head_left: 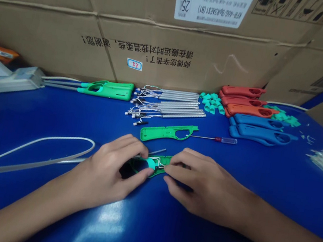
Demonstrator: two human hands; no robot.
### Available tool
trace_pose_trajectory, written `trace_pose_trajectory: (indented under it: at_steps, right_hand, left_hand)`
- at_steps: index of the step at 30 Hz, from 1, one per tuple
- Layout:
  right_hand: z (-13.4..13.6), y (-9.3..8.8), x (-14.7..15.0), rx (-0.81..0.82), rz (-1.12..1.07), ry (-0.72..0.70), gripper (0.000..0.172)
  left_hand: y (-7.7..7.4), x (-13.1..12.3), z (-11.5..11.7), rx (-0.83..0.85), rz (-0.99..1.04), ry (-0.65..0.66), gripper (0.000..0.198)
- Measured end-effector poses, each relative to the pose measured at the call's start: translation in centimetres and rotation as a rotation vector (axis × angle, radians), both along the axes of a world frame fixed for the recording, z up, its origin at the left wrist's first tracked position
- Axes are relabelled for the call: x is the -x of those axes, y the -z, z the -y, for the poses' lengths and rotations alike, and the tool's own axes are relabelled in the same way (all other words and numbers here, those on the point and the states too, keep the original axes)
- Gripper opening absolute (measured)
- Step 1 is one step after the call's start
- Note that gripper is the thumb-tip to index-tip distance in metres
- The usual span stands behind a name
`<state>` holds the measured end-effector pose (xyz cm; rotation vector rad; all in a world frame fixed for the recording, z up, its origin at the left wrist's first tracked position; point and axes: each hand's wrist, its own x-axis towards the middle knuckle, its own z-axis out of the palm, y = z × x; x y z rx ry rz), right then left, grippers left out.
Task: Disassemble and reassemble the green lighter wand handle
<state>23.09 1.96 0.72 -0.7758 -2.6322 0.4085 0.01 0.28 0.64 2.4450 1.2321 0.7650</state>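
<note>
Between both hands lies a green lighter handle half (157, 173), its inner side up, with a teal trigger (151, 162) and white wires (160, 161) in it. My left hand (117, 165) is closed on its left part, thumb and forefinger at the trigger. My right hand (201, 180) is at the other end, its fingertips pinched at a small black igniter (161, 168) where the wires run; the fingers partly hide it. A thin metal rod (157, 152) shows just behind the handle half. Farther back lies another green handle half (159, 133), touching a screwdriver (226, 140).
Behind are several metal lighter tubes with wires (179, 105), teal triggers (212, 102), red handle halves (242, 92) and blue ones (265, 135). Green lighter handles (114, 90) lie near a white power strip (17, 80). A cable (63, 138) loops at left. A cardboard box (54, 38) stands behind.
</note>
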Motion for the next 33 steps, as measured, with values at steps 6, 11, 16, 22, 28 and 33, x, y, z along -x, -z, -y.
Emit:
trace_pose_trajectory:
  at_steps: [6, 11, 16, 22, 28, 33]
  right_hand:
    - [0.4, -0.1, 0.2, -0.186, 0.133, -0.064, 0.025]
    - [0.5, -0.3, 0.3, -0.251, 0.224, -0.121, 0.019]
    - [0.1, -0.1, 0.3, -0.226, 0.220, -0.140, 0.019]
    - [0.2, -0.1, 0.0, -0.168, 0.197, -0.108, 0.020]
    - [0.2, -0.7, -0.1, -0.110, 0.235, -0.111, 0.025]
    - [-0.2, -0.7, -0.2, -0.133, 0.251, -0.138, 0.025]
  left_hand:
    - [0.1, 0.0, 0.0, 0.051, 0.042, -0.086, 0.012]
    - [0.1, -0.1, 0.0, 0.068, 0.037, -0.115, 0.012]
    - [0.0, -0.2, -0.2, 0.074, 0.025, -0.110, 0.013]
    - [-0.1, 0.1, -0.1, 0.087, 0.019, -0.083, 0.013]
    - [-0.6, 0.9, -0.2, 0.157, -0.022, -0.005, 0.012]
    - [-0.7, 0.8, -0.3, 0.141, 0.003, 0.016, 0.006]
